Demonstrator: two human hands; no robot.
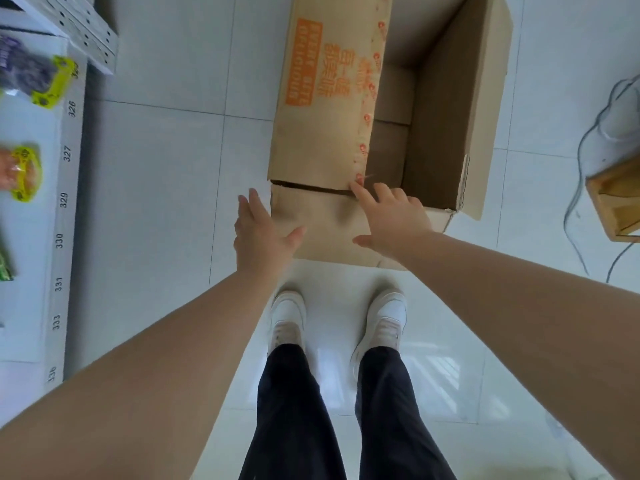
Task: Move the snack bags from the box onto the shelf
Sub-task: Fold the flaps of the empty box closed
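A brown cardboard box [311, 140] with orange print stands open on the floor ahead of me; no snack bags show inside it. My left hand [258, 233] is stretched out flat at the near flap's left corner, fingers straight. My right hand [389, 216] reaches over the near flap, fingers spread, index fingertip by the long flap's edge. Neither hand holds anything. On the white shelf [38, 306] at the left lie a purple and yellow snack bag [34, 77], an orange and yellow snack bag [22, 171] and the edge of a green snack bag [5, 261].
The shelf's front edge carries printed numbers. A perforated white shelf post [83, 32] sits at top left. A wooden box [616, 202] and grey cables [595, 140] lie at the right. My two feet in white shoes [337, 320] stand on glossy white tiles just before the box.
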